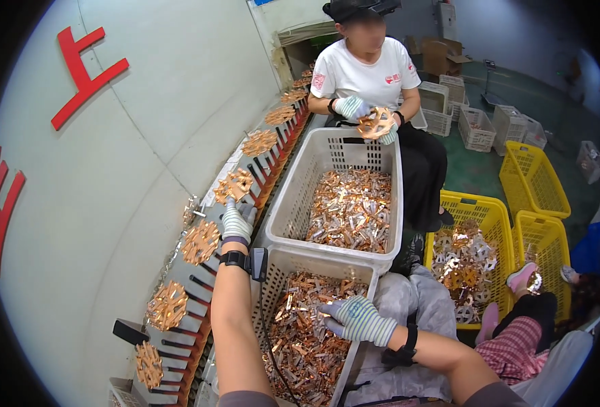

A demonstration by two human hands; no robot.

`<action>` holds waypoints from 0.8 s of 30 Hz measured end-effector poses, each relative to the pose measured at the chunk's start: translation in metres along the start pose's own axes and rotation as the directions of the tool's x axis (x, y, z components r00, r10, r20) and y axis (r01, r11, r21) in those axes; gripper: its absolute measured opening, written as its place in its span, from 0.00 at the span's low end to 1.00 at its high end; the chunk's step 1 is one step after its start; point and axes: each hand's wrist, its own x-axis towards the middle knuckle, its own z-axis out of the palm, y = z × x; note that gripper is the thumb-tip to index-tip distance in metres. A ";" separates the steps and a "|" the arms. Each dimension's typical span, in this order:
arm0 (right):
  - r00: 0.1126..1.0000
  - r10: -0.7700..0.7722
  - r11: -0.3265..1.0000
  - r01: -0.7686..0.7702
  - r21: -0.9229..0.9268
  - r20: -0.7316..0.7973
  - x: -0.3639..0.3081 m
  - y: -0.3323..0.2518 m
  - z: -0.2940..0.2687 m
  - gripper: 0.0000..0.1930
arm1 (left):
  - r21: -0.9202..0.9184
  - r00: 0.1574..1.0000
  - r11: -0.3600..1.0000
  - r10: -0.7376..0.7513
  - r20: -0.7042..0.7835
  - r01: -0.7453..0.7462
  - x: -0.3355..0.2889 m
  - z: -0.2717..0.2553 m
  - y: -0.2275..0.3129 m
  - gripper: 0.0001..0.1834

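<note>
My left hand (237,222), in a striped glove, reaches to the conveyor rack and grips the lower edge of a copper-coloured slotted metal disc (234,184). The thumb and fingers there are partly hidden. My right hand (362,321), gloved too, hovers over the near grey crate (364,274) with its fingers drawn together; what they hold, if anything, is too small to make out. Small copper and silver metal pieces (303,339) fill much of that crate. Similar discs sit along the rack before and beyond my left hand, among them one disc (201,242) just nearer.
A co-worker (371,74) holds another disc (376,123) behind the far grey crate (287,197). Yellow crates (476,200) stand at right, one with metal discs. Black-handled rods (201,283) line the rack beside the wall. Another person's legs (517,346) show at lower right.
</note>
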 end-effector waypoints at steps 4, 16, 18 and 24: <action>1.000 0.026 0.999 -0.026 0.029 -0.005 0.008 -0.003 0.000 0.18 | -0.009 0.996 0.997 0.079 0.033 -0.079 0.028 -0.013 0.008 0.27; 0.991 0.130 0.980 -0.125 0.158 -0.023 -0.004 -0.014 -0.011 0.22 | 0.047 0.870 0.977 0.164 0.465 -0.210 -0.142 -0.015 0.055 0.23; 0.972 0.208 0.975 -0.197 0.101 -0.105 -0.001 -0.005 -0.010 0.25 | 0.026 0.847 0.994 0.080 0.525 -0.111 -0.216 -0.007 0.018 0.27; 0.973 0.034 0.621 0.159 0.767 -0.230 0.042 0.102 0.125 0.28 | 0.439 0.747 0.859 -0.470 0.470 0.264 -0.291 -0.048 -0.053 0.32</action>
